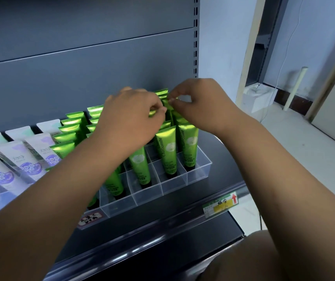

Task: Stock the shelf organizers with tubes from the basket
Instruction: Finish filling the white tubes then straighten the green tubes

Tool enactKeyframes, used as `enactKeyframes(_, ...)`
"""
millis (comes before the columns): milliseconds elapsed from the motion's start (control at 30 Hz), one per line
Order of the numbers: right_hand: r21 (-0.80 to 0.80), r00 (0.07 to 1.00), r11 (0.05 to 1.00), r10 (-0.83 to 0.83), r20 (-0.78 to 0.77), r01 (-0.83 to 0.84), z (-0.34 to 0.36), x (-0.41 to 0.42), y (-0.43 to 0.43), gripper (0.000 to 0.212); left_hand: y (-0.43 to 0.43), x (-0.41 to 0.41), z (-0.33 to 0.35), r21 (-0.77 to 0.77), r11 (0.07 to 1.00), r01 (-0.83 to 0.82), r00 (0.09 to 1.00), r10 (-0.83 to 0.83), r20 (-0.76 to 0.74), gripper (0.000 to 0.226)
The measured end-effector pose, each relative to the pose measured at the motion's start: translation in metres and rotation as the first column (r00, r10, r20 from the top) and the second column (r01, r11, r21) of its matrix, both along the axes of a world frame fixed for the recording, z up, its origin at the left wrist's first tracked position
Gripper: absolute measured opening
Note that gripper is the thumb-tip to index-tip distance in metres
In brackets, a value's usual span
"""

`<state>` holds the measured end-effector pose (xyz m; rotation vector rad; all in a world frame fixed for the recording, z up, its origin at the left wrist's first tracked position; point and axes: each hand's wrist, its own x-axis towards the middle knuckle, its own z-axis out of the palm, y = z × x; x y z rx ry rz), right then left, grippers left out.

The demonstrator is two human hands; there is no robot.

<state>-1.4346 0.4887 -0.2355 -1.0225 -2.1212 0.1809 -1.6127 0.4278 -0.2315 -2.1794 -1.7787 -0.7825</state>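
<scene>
Head view looks down on a dark metal shelf (219,151) carrying a clear plastic divided organizer (199,169), whose cells hold glossy green tubes (165,153) marked "Chamomile", standing cap-down with their flat crimped ends up. Both hands reach to the back rows near the shelf's rear right corner. The left hand (130,118) has its fingers (159,109) pinched nearly closed on the crimped top of one green tube; the right hand (201,104) likewise pinches thumb and forefinger on a crimped green top just beside it, though whether the two hold one tube or neighbouring ones cannot be told. The gripped tube's long axis runs close to vertical, leaning slightly back, and lies directly under the fingers, so seating it looks like a straight push down into its cell; both hands are equally near. Already-standing tubes crowd that cell on every side and could snag the cap. The front row of cells along the shelf's front edge is mostly empty, so stocking seems partly done. Pale lilac-and-white tubes (30,157) fill the shelf's left side. No basket is in view.
</scene>
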Motion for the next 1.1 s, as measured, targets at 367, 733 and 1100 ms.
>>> enactKeyframes(367,0.003,0.981,0.997,-0.073,0.177,0.074,-0.026,0.047,-0.017,0.024,-0.016,0.036,-0.022,0.041,0.999,-0.014,0.983,0.021,-0.18,0.027)
enactKeyframes(733,0.024,0.997,1.0,0.008,0.082,-0.009,-0.032,0.048,-0.013,0.016,-0.011,0.04,-0.02,0.017,0.996,-0.092,0.981,0.094,-0.172,0.017)
enactKeyframes(1100,0.011,0.997,0.999,-0.038,0.068,0.037,-0.035,0.051,-0.003,0.018,-0.005,0.05,-0.017,-0.005,0.996,-0.091,0.982,0.088,-0.17,0.018)
